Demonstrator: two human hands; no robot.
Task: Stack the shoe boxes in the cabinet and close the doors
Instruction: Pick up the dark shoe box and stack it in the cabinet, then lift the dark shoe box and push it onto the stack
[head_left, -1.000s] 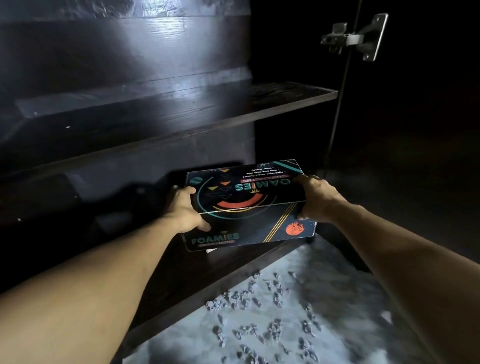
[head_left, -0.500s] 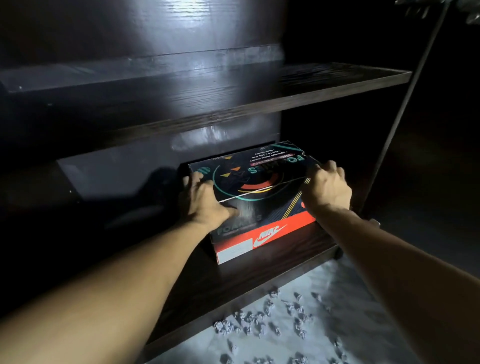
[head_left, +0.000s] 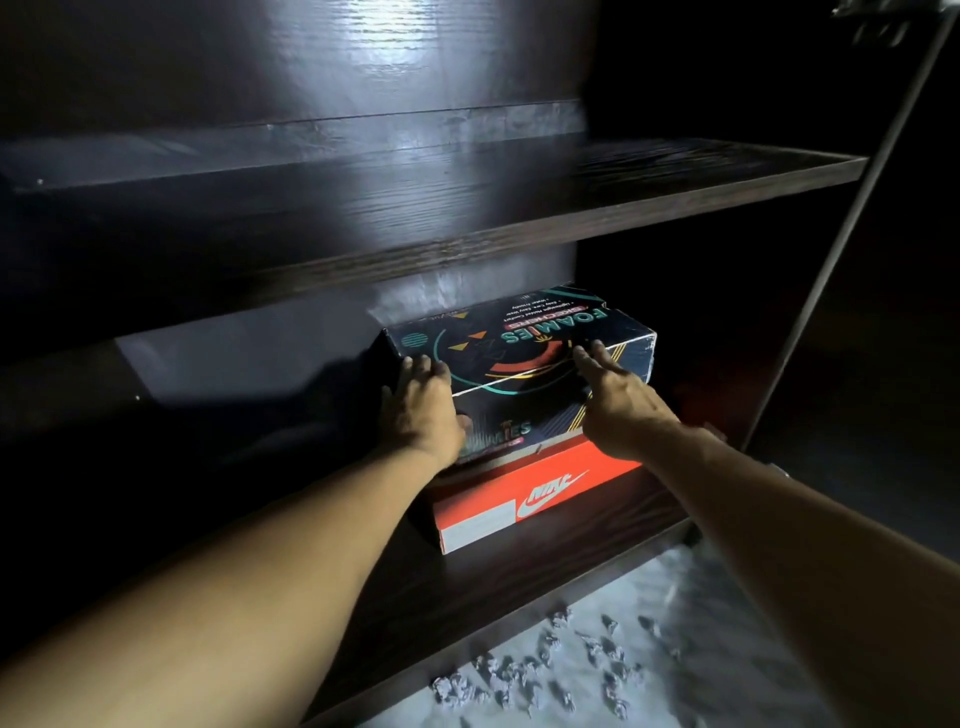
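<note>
A dark patterned shoe box (head_left: 524, 345) lies on top of an orange shoe box (head_left: 524, 499) on the cabinet's bottom shelf (head_left: 467, 597). My left hand (head_left: 423, 410) rests against the dark box's front left corner with its fingers extended. With straight fingers, my right hand (head_left: 615, 402) lies over the front right part of the lid. Neither hand curls round the box. The orange box sticks out a little in front of the dark one.
An upper shelf (head_left: 467, 228) of dark wood runs across above the boxes. The cabinet's right edge (head_left: 841, 244) rises at the right, with darkness beyond. Below lies a pale floor with a grey speckled pattern (head_left: 623, 660).
The dark box has been pushed further back over the orange box. Both hands let go of its sides and now lie flat against it. The view has moved closer.
</note>
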